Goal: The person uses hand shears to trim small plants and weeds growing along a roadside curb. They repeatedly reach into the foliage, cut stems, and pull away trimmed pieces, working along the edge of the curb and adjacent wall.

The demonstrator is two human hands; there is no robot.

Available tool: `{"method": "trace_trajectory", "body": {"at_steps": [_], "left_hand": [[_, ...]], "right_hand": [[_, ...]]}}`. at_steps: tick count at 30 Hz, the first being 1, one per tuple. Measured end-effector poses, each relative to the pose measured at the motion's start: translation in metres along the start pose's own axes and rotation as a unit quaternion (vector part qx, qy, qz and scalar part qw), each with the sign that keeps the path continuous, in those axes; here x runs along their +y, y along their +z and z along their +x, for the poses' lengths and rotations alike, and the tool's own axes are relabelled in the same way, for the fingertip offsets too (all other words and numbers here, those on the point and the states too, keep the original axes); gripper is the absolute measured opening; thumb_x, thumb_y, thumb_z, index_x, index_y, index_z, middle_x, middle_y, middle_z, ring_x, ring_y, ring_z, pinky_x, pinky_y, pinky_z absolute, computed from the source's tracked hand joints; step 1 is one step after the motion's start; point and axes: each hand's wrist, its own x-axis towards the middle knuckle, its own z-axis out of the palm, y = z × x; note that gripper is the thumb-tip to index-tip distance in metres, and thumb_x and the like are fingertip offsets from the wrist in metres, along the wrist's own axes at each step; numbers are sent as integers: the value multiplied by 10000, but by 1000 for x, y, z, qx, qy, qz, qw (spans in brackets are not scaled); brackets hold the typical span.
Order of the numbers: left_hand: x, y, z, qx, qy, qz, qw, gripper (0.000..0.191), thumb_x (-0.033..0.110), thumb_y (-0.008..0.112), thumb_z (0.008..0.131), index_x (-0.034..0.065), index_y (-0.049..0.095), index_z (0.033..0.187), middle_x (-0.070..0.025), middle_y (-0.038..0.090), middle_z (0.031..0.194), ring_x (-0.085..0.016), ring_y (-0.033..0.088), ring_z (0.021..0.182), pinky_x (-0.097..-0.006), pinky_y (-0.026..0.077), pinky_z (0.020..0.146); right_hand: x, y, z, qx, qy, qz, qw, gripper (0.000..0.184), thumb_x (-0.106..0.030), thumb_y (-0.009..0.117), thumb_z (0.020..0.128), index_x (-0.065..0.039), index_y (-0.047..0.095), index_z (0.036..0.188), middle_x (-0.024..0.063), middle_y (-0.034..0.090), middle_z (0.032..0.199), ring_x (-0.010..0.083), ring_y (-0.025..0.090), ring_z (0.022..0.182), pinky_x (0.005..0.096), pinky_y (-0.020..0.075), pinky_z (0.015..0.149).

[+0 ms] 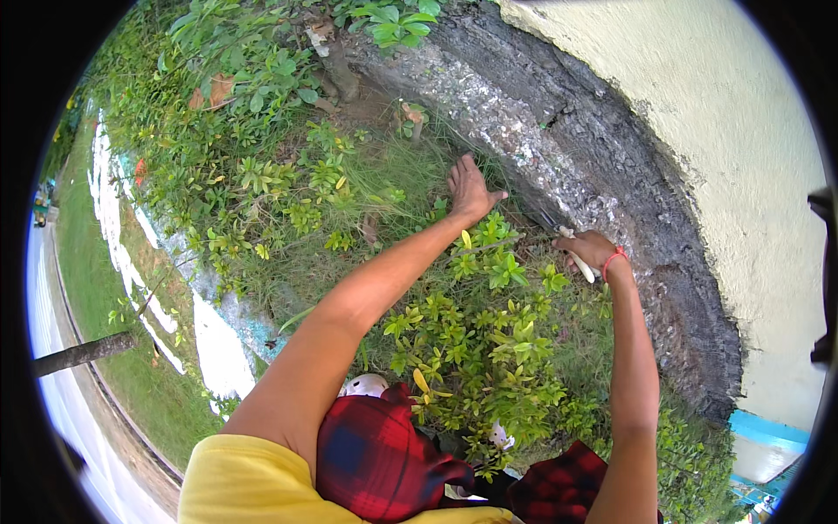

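My left hand [470, 191] reaches down into long green grass [393, 173] beside the rough footing of a wall, its fingers spread and its thumb pointing right; its fingertips are partly lost in the blades. Lower right, my right hand [588, 251], with a red string at the wrist, is closed around the pale handles of a cutting tool [584, 267], which looks like pruning shears. The tool's dark blades point up and left towards the soil at the footing's base. A thin cut-looking stem [488, 245] lies across a leafy shrub [504, 347] between the two arms.
A dark, crumbling footing [576, 137] curves along the right under a cream plastered wall [733, 124]. A short stump [415, 124] stands near the top middle. Dense shrubs [262, 183] fill the left, with a thin trunk [85, 354] beyond. My knees in red plaid cloth [380, 452] are below.
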Motion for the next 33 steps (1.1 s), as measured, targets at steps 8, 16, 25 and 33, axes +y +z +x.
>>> {"method": "trace_trajectory", "body": {"at_steps": [8, 16, 25, 33], "left_hand": [[-3, 0, -9, -35, 78, 59, 995, 863, 289, 807, 509, 23, 293, 1149, -166, 352, 1119, -331, 332, 1084, -447, 281, 891], [-38, -12, 4, -71, 190, -20, 979, 657, 74, 693, 603, 42, 345, 1160, -201, 403, 1120, -374, 376, 1095, -426, 319, 917], [-57, -24, 9, -102, 220, -146, 959, 186, 27, 629, 703, 103, 655, 872, -151, 595, 952, -319, 545, 923, -381, 422, 835], [-25, -34, 0, -13, -39, -142, 989, 148, 169, 699, 706, 113, 683, 841, -138, 647, 805, -210, 622, 719, -308, 467, 708]], "right_hand": [[-34, 39, 62, -24, 26, 152, 988, 508, -440, 560, 731, 33, 577, 916, 149, 575, 668, 249, 590, 632, 364, 476, 621], [-67, 82, 115, 144, -99, -67, 982, 505, -393, 494, 756, 1, 555, 1066, 218, 530, 1103, 352, 546, 972, 366, 420, 874], [-56, 65, 95, 74, -150, -92, 982, 454, -247, 467, 711, -16, 546, 1094, 211, 560, 1050, 335, 523, 1004, 368, 413, 873], [-43, 38, 77, -190, 41, 340, 920, 427, -493, 599, 709, -74, 516, 710, 68, 547, 686, 176, 546, 615, 330, 434, 594]]}}
